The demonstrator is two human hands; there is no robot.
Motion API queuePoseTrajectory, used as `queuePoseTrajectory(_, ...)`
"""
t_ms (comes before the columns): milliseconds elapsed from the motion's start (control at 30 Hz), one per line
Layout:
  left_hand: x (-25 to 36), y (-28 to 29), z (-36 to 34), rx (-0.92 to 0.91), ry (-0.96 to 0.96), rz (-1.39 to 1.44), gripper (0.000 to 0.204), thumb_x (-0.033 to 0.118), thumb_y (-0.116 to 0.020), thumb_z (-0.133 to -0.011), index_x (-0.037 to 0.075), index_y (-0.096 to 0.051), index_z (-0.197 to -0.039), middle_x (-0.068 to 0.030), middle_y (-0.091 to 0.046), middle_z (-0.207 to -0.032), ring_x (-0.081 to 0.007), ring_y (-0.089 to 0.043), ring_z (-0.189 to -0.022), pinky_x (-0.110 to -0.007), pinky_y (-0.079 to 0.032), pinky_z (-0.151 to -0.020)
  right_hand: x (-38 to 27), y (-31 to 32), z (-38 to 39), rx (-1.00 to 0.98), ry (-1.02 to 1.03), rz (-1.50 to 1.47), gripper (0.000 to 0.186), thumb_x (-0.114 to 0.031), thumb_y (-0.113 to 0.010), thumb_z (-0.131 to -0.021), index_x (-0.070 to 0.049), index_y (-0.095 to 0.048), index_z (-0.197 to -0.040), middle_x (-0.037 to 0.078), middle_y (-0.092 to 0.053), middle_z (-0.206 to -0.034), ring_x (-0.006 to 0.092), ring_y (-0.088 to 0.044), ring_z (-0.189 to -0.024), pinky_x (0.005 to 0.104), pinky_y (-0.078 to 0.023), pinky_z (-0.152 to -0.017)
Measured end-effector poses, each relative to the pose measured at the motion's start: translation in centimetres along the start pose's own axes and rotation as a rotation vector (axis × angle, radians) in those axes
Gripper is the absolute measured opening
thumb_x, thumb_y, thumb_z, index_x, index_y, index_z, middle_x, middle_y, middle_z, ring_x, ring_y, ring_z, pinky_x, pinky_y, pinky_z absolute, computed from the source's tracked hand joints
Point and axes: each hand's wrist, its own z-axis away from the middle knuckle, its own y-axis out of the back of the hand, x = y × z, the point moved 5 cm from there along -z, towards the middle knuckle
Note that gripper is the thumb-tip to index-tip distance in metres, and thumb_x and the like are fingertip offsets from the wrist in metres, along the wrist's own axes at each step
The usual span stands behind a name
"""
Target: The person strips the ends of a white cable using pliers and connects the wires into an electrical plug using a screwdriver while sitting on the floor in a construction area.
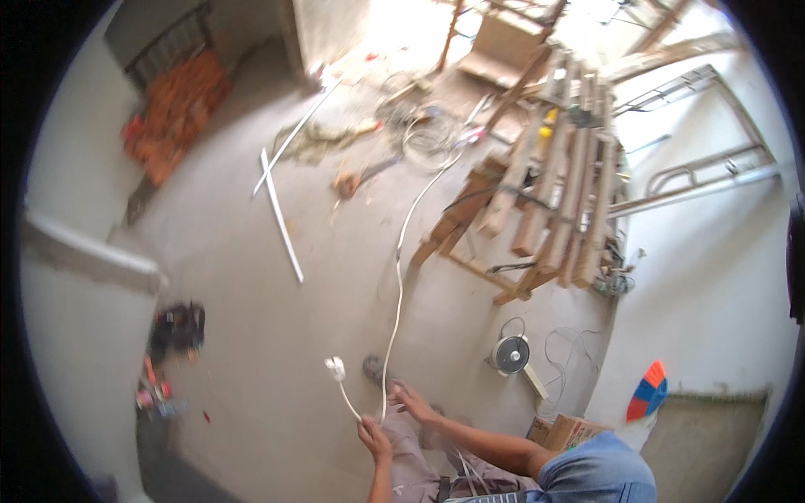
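"While I work from far off with only the head view to go on, what are the hands doing?"

"Low in the view, the bare left hand [374,440] has its fingers curled shut around a thin white plastic-coated cable [397,314]. The bare right hand [411,403] is held out just beside the same cable, its fingers extended and a little apart. Blur hides the contact, so I cannot tell whether the fingertips touch it."

"Where does the cable lie?"

"From the left fist, a short length arches up and left to a chunky white plug-shaped end [334,368], raised and unsupported. The other length goes up the view, bending gently across the smooth grey concrete floor [226,251] toward a loose pale coil of thin line [429,138]. Right of it stands a rough brown timber bench of long beams [553,193]; left of it, two straight white tubes [283,225] lie crossed."

"How would I expect it to handle?"

"Light, I judge, and bendable, yet springy enough that the short end holds its arch. The coating is probably smooth and may slide through a loose grip. The long length could drag or snag near the coil. I would call the plug end the heaviest and most breakable part, safest gripped by its body. Elsewhere, I would pinch the cable close behind the plug, where the left hand is, and steady the long length with the right."
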Motion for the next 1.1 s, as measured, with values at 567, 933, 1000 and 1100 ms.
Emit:
queuePoseTrajectory(567,51.4,-3.8,-16.9,-0.015,-0.521,0.466,0.048,0.034,-0.046,-0.100,0.012,-0.029,-0.061,0.0000,-0.027,-0.054,-0.0119,-0.025,-0.049,-0.032,-0.025,-0.049,-19.7,4.6,2.2,-0.017,-0.008,0.235,0.054,-0.047,-0.042,-0.099,-0.007,-0.048,-0.136,0.010,-0.063,-0.116,0.0234,-0.062,-0.103,0.0374,-0.050,-0.085)
queuePoseTrajectory(933,83.6,-0.3,-13.4,-0.910,-0.808,0.789,0.035,0.029,-0.038,-0.105,0.015,-0.032,-0.074,0.0062,-0.022,-0.060,-0.0042,-0.019,-0.051,-0.024,-0.021,-0.049,-32.9,9.4,-25.3,0.194,-0.153,-0.592,0.070,-0.060,-0.036,-0.095,-0.011,-0.028,-0.145,0.021,-0.057,-0.123,0.0335,-0.062,-0.104,0.0502,-0.050,-0.087)
queuePoseTrajectory(1000,87.7,2.2,-12.8,-0.857,-0.846,0.657,0.035,0.030,-0.038,-0.105,0.015,-0.031,-0.075,0.0053,-0.021,-0.061,-0.0045,-0.019,-0.051,-0.025,-0.019,-0.047,-36.5,6.6,-27.9,0.227,-0.244,-0.632,0.072,-0.061,-0.038,-0.094,-0.011,-0.028,-0.145,0.020,-0.054,-0.126,0.0346,-0.061,-0.104,0.0512,-0.050,-0.087)
queuePoseTrajectory(1100,92.3,-0.4,-8.6,-0.807,-0.784,0.854,0.047,0.049,-0.039,-0.101,0.017,-0.040,-0.067,0.0078,-0.024,-0.053,-0.0053,-0.017,-0.046,-0.026,-0.024,-0.051,-42.0,3.9,-32.2,0.259,-0.181,-1.060,0.070,-0.057,-0.038,-0.095,-0.008,-0.028,-0.144,0.020,-0.052,-0.127,0.0353,-0.060,-0.104,0.0520,-0.050,-0.087)
